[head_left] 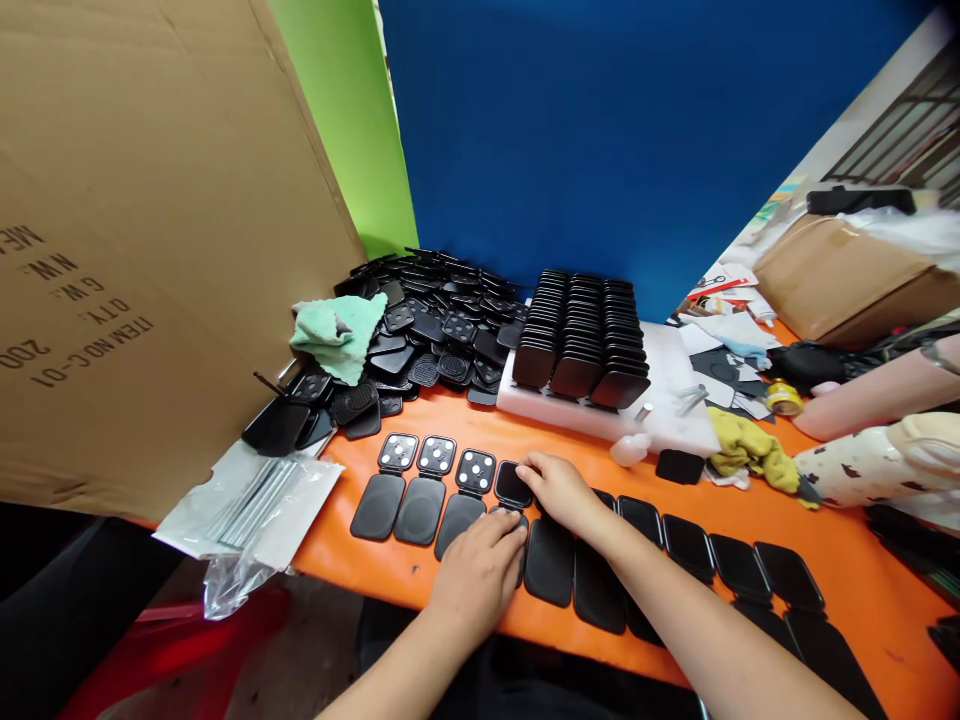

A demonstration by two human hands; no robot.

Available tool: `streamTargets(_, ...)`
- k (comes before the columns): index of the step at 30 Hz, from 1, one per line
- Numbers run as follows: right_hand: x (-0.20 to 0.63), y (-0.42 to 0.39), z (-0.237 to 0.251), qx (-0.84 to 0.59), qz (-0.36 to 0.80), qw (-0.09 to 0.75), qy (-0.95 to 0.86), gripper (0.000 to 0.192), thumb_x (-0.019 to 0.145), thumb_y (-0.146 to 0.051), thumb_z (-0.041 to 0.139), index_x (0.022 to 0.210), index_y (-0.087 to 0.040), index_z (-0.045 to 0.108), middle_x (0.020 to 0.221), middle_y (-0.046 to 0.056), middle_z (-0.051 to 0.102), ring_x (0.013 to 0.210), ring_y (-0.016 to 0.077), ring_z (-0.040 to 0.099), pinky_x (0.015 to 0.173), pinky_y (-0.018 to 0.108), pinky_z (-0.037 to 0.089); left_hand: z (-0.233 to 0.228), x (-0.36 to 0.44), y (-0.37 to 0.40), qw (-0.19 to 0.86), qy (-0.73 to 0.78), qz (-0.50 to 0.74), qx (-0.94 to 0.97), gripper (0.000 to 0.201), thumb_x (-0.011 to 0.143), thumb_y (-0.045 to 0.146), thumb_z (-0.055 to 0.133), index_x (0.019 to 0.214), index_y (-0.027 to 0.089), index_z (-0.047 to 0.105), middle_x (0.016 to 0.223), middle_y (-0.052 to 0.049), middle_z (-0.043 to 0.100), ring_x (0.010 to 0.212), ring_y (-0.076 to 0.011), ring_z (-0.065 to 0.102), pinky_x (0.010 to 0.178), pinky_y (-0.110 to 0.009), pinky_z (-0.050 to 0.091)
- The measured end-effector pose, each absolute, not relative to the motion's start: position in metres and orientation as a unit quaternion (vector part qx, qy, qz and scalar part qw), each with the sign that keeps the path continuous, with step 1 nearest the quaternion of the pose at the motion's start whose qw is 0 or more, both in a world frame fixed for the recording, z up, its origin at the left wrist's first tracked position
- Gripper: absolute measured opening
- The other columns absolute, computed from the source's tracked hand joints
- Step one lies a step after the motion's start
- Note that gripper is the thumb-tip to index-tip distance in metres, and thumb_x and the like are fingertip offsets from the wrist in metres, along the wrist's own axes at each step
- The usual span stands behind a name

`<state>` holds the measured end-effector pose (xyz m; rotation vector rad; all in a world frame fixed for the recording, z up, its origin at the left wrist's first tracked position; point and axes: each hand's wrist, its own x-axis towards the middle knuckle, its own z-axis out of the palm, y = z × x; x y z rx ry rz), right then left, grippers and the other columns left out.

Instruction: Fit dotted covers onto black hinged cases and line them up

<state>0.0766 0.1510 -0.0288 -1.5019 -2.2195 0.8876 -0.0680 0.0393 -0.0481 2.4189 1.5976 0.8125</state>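
A row of hinged black panels, each a small square joined to a larger one, lies unfolded on the orange table (322,540). My left hand (480,565) rests over the larger lower half of one panel, its fingers together and curled at the edge. The small upper square (513,484) of that panel is pinched at its right edge by my right hand (559,490), whose thumb is partly hidden. To the left, several panels (438,455) show white round dots on their upper squares. On the right, plain dark panels (686,545) continue the row under my right forearm.
Behind the row is a heap of loose black panels (427,330) with a green cloth (337,335). Upright stacks (581,345) stand on white foam (667,400). Bagged metal rods (259,500) lie left, beside a large carton (150,200). A yellow cloth (754,445) and bottle (877,465) are right.
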Motion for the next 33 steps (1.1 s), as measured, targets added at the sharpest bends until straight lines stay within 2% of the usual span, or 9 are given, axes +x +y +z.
streamTargets(7, 0.079, 0.144, -0.028, -0.510, 0.194, 0.131, -0.828, 0.019, 0.088, -0.024, 0.047, 0.085, -0.019, 0.065, 0.088, 0.007, 0.059, 0.085, 0.0208, 0.054, 0.075, 0.030, 0.041, -0.048, -0.068, 0.039, 0.063, 0.531, 0.267, 0.801, 0.024, 0.085, 0.019, 0.050, 0.104, 0.022, 0.063, 0.111, -0.003, 0.066, 0.103, -0.0222, 0.061, 0.087, -0.038, 0.054)
streamTargets(11, 0.084, 0.135, -0.028, -0.495, 0.151, 0.115, -0.848, 0.020, 0.088, -0.023, 0.047, 0.098, -0.019, 0.064, 0.094, 0.010, 0.058, 0.090, 0.0250, 0.051, 0.076, 0.035, 0.042, -0.050, -0.068, 0.039, 0.063, 0.531, 0.266, 0.802, 0.024, 0.084, 0.018, 0.050, 0.104, 0.022, 0.063, 0.111, -0.002, 0.066, 0.104, -0.0225, 0.061, 0.086, -0.038, 0.054)
streamTargets(14, 0.089, 0.126, -0.027, -0.484, 0.146, 0.112, -0.855, 0.026, 0.088, -0.018, 0.043, 0.104, -0.020, 0.063, 0.097, 0.010, 0.060, 0.092, 0.0243, 0.051, 0.078, 0.035, 0.043, -0.050, -0.068, 0.039, 0.064, 0.531, 0.267, 0.802, 0.023, 0.085, 0.019, 0.051, 0.104, 0.023, 0.063, 0.111, -0.002, 0.066, 0.103, -0.0223, 0.061, 0.087, -0.038, 0.054)
streamTargets(18, 0.091, 0.119, -0.025, -0.460, 0.165, 0.115, -0.865, 0.036, 0.086, -0.009, 0.040, 0.112, -0.024, 0.059, 0.113, 0.005, 0.060, 0.106, 0.0198, 0.048, 0.089, 0.032, 0.040, -0.049, -0.068, 0.039, 0.062, 0.531, 0.269, 0.801, 0.023, 0.085, 0.018, 0.050, 0.103, 0.022, 0.063, 0.110, -0.003, 0.067, 0.102, -0.0226, 0.061, 0.087, -0.039, 0.054)
streamTargets(21, 0.089, 0.121, -0.023, -0.486, 0.177, 0.113, -0.848, 0.034, 0.088, -0.015, 0.040, 0.116, -0.023, 0.057, 0.115, 0.007, 0.058, 0.107, 0.0206, 0.047, 0.091, 0.034, 0.038, -0.048, -0.068, 0.039, 0.059, 0.530, 0.269, 0.802, 0.023, 0.085, 0.018, 0.050, 0.104, 0.022, 0.063, 0.110, -0.003, 0.067, 0.103, -0.0227, 0.061, 0.087, -0.039, 0.054)
streamTargets(23, 0.085, 0.127, -0.023, -0.521, 0.187, 0.108, -0.826, 0.030, 0.089, -0.022, 0.041, 0.113, -0.019, 0.058, 0.109, 0.010, 0.058, 0.103, 0.0239, 0.049, 0.087, 0.037, 0.040, -0.048, -0.068, 0.039, 0.058, 0.528, 0.267, 0.804, 0.024, 0.085, 0.018, 0.049, 0.104, 0.022, 0.063, 0.111, -0.003, 0.066, 0.103, -0.0225, 0.061, 0.087, -0.039, 0.054)
streamTargets(26, 0.077, 0.143, -0.021, -0.554, 0.215, 0.095, -0.799, 0.024, 0.086, -0.029, 0.044, 0.097, -0.017, 0.062, 0.097, 0.012, 0.059, 0.096, 0.0259, 0.051, 0.081, 0.037, 0.040, -0.047, -0.068, 0.039, 0.059, 0.525, 0.261, 0.808, 0.025, 0.085, 0.017, 0.048, 0.105, 0.022, 0.063, 0.111, -0.004, 0.066, 0.104, -0.0227, 0.061, 0.088, -0.040, 0.053)
streamTargets(30, 0.073, 0.167, -0.018, -0.568, 0.278, 0.086, -0.770, 0.020, 0.080, -0.034, 0.052, 0.071, -0.018, 0.060, 0.080, 0.008, 0.060, 0.081, 0.0225, 0.055, 0.072, 0.033, 0.040, -0.047, -0.068, 0.039, 0.059, 0.516, 0.264, 0.813, 0.026, 0.085, 0.016, 0.048, 0.106, 0.021, 0.062, 0.112, -0.006, 0.066, 0.104, -0.0236, 0.061, 0.086, -0.040, 0.054)
streamTargets(33, 0.077, 0.176, -0.015, -0.563, 0.344, 0.095, -0.745, 0.025, 0.074, -0.039, 0.058, 0.061, -0.019, 0.053, 0.066, 0.003, 0.057, 0.065, 0.0178, 0.053, 0.060, 0.028, 0.039, -0.049, -0.069, 0.038, 0.061, 0.504, 0.276, 0.816, 0.026, 0.086, 0.016, 0.048, 0.107, 0.021, 0.061, 0.113, -0.006, 0.065, 0.105, -0.0230, 0.060, 0.087, -0.039, 0.054)
